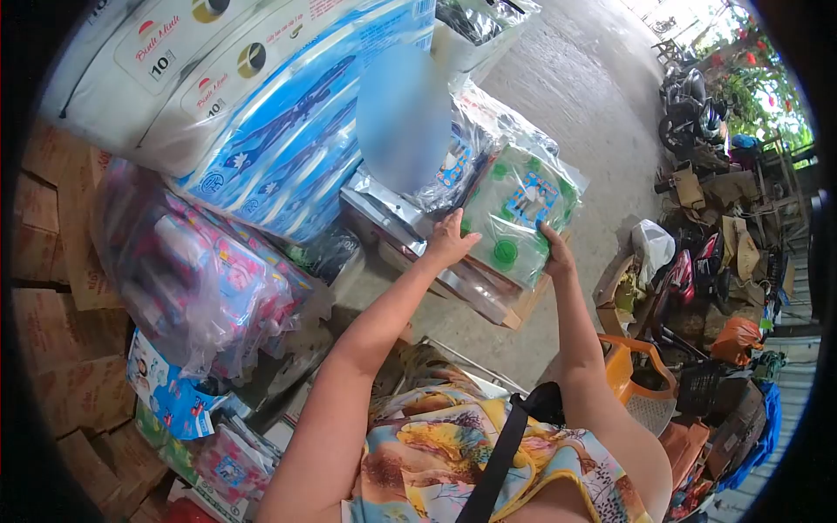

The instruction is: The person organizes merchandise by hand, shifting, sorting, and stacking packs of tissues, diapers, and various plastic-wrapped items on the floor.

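A clear plastic-wrapped pack with green round parts and a blue label lies on top of a cardboard box. At its left edge is my left hand, fingers apart, touching the wrap. My right hand grips the pack's right side, its fingers partly hidden beneath the edge. Just left of the pack sits another plastic-wrapped bundle with a similar blue label, beside a silver-wrapped package.
Large blue and white packs are stacked at upper left, above pink packages in plastic. Brown cartons line the far left. An orange chair stands at lower right, near piled goods and a motorbike.
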The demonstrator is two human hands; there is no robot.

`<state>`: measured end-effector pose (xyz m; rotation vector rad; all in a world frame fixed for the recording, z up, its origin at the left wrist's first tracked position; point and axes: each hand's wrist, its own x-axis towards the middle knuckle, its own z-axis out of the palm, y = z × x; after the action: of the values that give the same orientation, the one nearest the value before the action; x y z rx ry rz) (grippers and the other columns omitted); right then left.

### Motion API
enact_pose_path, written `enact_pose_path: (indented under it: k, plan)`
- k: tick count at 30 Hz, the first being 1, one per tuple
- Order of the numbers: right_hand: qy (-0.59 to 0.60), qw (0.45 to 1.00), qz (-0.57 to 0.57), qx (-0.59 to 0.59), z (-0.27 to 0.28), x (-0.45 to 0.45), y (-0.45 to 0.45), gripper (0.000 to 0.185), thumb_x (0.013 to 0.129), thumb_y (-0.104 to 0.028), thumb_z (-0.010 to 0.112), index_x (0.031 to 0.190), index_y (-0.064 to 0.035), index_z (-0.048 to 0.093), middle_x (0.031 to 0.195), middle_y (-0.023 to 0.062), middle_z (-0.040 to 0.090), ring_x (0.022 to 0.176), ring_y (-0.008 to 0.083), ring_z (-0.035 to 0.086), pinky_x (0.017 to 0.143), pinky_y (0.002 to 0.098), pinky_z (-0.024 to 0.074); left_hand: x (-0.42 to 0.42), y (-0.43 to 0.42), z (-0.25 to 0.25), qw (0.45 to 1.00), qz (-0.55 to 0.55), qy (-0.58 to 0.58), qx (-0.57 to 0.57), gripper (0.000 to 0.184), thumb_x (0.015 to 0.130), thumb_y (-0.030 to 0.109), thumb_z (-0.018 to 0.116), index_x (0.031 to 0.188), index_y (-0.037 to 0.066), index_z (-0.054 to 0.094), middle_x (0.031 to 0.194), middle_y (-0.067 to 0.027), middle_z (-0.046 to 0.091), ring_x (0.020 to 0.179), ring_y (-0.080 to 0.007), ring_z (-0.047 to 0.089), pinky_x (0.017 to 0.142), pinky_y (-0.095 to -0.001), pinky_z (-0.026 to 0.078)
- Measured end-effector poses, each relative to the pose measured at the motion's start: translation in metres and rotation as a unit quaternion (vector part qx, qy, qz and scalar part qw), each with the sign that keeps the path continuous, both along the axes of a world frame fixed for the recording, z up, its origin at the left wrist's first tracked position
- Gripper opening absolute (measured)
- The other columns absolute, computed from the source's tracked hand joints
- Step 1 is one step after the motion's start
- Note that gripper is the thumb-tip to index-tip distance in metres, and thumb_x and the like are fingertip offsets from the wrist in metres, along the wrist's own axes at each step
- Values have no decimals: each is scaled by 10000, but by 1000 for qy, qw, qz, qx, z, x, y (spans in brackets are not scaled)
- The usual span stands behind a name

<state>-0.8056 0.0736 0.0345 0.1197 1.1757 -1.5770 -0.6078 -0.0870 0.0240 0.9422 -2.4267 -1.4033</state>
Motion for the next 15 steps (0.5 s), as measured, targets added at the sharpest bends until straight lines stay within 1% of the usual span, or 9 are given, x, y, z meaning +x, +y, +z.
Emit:
enact_pose_path:
  k: [1, 2, 4, 9, 11, 12, 14, 15]
  plan:
    - [10, 1000, 0, 3, 3, 1, -1, 339, 707, -239, 586, 956, -25, 504, 912, 98, 556, 791, 209, 551, 740, 341, 443, 0, 0, -2, 1000, 2, 23, -7, 678, 690, 372, 543, 1157, -55, 299, 1147, -223, 378, 1056, -327, 374, 882, -355, 302]
    - [10, 1000, 0, 3, 5, 2, -1, 339, 707, -239, 586, 956, -25, 504, 912, 98, 556, 791, 209, 551, 740, 341, 443, -1, 0, -5, 999, 3, 46, -14, 669, 692, 371, 544, 1150, -57, 310, 1135, -229, 388, 1041, -336, 387, 875, -355, 310]
    - [31, 999, -38, 12, 7, 4, -3, 262, 684, -164, 587, 892, -18, 522, 848, 97, 570, 736, 205, 560, 715, 335, 453, 0, 2, -1, 998, 9, 52, -20, 662, 696, 379, 540, 1142, -58, 320, 1119, -234, 400, 1031, -339, 395, 867, -358, 318]
    - [58, 997, -52, 4, 17, 1, 4, 237, 682, -135, 572, 877, -10, 519, 823, 102, 567, 731, 207, 559, 704, 327, 455, 4, 9, 17, 997, 43, 65, -19, 640, 701, 385, 545, 1118, -59, 347, 1067, -244, 436, 995, -342, 425, 843, -370, 340]
    - [78, 996, -49, 11, 26, 0, 9, 223, 680, -129, 570, 865, -15, 521, 810, 92, 567, 723, 205, 558, 697, 320, 454, 6, 14, 27, 991, 94, 82, -50, 622, 701, 389, 556, 1099, -53, 373, 1028, -236, 463, 963, -327, 456, 817, -366, 364]
    - [88, 995, -51, 14, 38, 3, 11, 222, 677, -133, 570, 862, -19, 520, 803, 85, 566, 708, 200, 556, 687, 313, 453, 6, 14, 28, 991, 97, 82, -51, 622, 701, 389, 556, 1099, -53, 373, 1028, -236, 463, 963, -327, 456, 817, -366, 364]
    - [113, 992, -56, 15, 54, 3, 17, 224, 673, -141, 573, 856, -24, 520, 796, 76, 565, 702, 191, 552, 678, 307, 450, 7, 12, 28, 964, 160, 210, -12, 610, 705, 397, 562, 1090, -44, 392, 1012, -213, 482, 934, -291, 484, 794, -342, 382]
    - [123, 990, -63, 24, 60, 1, 21, 251, 671, -123, 576, 885, -8, 514, 784, 73, 562, 687, 184, 545, 664, 294, 444, 9, 9, 31, 964, 163, 211, -14, 610, 705, 397, 562, 1090, -44, 392, 1012, -213, 482, 934, -291, 484, 794, -342, 382]
